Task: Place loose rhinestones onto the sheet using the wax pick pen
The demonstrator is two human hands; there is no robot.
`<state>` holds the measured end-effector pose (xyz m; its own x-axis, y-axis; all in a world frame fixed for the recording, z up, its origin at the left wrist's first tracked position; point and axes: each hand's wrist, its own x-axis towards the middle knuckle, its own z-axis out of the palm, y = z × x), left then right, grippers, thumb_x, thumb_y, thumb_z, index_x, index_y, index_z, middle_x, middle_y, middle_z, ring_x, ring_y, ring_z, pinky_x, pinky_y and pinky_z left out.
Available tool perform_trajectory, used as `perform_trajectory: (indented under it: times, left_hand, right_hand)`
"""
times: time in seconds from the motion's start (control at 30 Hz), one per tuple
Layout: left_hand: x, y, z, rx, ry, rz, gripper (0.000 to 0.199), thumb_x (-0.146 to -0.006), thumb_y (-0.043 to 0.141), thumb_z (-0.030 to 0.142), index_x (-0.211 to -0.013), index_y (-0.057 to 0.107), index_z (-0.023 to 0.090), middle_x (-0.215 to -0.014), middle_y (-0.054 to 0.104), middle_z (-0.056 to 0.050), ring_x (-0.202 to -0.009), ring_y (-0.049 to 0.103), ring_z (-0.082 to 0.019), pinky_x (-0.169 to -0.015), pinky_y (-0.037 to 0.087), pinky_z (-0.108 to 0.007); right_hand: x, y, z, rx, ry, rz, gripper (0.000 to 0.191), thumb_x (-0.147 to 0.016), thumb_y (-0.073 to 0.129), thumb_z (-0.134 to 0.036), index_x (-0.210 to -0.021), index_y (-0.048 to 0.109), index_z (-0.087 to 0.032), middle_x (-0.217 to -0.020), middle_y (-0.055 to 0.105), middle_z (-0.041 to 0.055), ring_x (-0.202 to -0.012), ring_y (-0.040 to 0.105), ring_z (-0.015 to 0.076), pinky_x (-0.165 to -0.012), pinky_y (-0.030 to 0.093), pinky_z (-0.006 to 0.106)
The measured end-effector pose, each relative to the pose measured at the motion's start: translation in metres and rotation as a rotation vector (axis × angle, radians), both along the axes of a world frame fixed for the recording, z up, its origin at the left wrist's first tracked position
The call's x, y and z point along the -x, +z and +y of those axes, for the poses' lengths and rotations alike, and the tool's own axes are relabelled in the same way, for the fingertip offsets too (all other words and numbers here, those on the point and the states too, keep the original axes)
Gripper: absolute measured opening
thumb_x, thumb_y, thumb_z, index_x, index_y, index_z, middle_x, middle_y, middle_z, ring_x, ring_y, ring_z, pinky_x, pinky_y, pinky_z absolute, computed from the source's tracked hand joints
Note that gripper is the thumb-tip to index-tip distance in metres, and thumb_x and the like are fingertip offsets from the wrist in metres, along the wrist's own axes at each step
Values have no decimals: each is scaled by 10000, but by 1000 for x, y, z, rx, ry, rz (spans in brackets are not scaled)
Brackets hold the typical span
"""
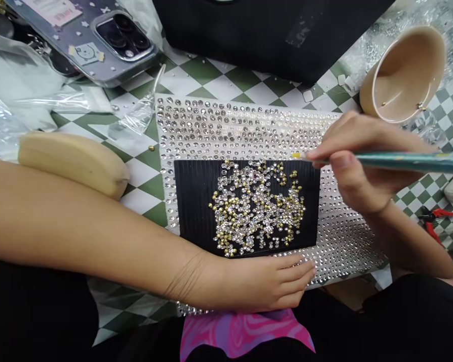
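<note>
Pinched in my right hand (362,156) is a slim teal pen-like stick (400,161) with a small yellow tip. That tip hovers over or rests on a sheet of rhinestones (241,120) set in rows; which of the two I cannot tell. Beside it lies a black ridged board (192,201), with a loose heap of clear and gold-backed rhinestones (256,211) on it. My left hand (272,281) lies flat along the board's near edge, fingers stretched out over the sheet, holding nothing.
A tan cup (381,90) lies tipped at the upper right, a few stones inside. Red-handled pliers (434,216) are at the far right. A large black object (241,45) stands behind the sheet. On the left are a phone (90,45), a banana (71,161) and plastic bags (18,90).
</note>
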<state>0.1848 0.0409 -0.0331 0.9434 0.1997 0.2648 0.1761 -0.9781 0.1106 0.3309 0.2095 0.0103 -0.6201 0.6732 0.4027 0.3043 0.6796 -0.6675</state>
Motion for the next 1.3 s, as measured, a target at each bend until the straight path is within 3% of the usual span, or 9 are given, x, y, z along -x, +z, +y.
perform_trajectory:
  times: [0.07, 0.17, 0.33, 0.43, 0.73, 0.9, 1.03, 1.3]
  left_hand:
    - [0, 2, 1, -2, -22, 36, 579, -919, 330, 277, -1479, 474, 242, -1531, 507, 53, -1463, 437, -131, -1243, 303, -292]
    - [1, 3, 3, -7, -54, 82, 636, -889, 288, 256, -1510, 426, 230, -1548, 482, 54, -1477, 409, -136, -1231, 279, -293]
    - [1, 3, 3, 0, -16, 40, 638, -877, 277, 246, -1488, 461, 252, -1541, 493, 67, -1467, 418, -126, -1226, 277, -281]
    - [1, 4, 3, 4, -53, 81, 660, -856, 292, 239, -1499, 437, 228, -1561, 465, 43, -1486, 397, -142, -1242, 264, -296]
    - [2, 4, 2, 14, -11, 41, 634, -884, 266, 216, -1486, 463, 234, -1544, 490, 47, -1466, 416, -126, -1230, 256, -289]
    - [1, 6, 4, 142, -21, 54, 584, -906, 321, 210, -1464, 485, 255, -1539, 490, 84, -1472, 407, -115, -1253, 221, -272]
    - [2, 6, 5, 68, -63, 82, 642, -873, 307, 212, -1501, 441, 228, -1563, 467, 44, -1483, 401, -138, -1244, 255, -273]
    - [1, 1, 0, 41, 17, -17, 610, -864, 329, 227, -1440, 526, 268, -1499, 539, 84, -1435, 460, -106, -1230, 303, -271]
  right_hand:
    - [2, -8, -3, 14, 97, 118, 204, -813, 609, -159, -950, 703, -279, -718, 692, -14, -570, 588, 141, -508, 478, 325]
    - [1, -17, -7, 88, 101, 137, 286, -803, 648, -168, -1064, 686, -279, -855, 723, 9, -662, 646, 161, -536, 512, 332]
    - [-3, -20, -13, 112, 127, 110, 139, -755, 620, -109, -808, 650, -233, -615, 602, -34, -496, 536, 116, -429, 404, 300]
    - [-3, -21, -15, 98, 120, 73, 109, -769, 613, -130, -736, 611, -233, -569, 564, -51, -466, 510, 97, -410, 376, 275]
    - [0, -23, -14, 63, 154, 78, 126, -777, 617, -101, -723, 608, -214, -591, 594, -39, -494, 518, 84, -446, 393, 254]
    - [4, -19, -16, 52, 159, 54, 151, -800, 590, -121, -687, 591, -221, -558, 575, -36, -481, 510, 84, -432, 397, 246]
    - [4, -16, -16, 46, 142, 36, 136, -796, 586, -150, -693, 593, -239, -553, 586, -38, -477, 524, 93, -433, 421, 253]
    - [5, -13, -15, 35, 213, 27, 150, -775, 581, -106, -684, 580, -225, -542, 570, -40, -467, 511, 89, -414, 407, 243]
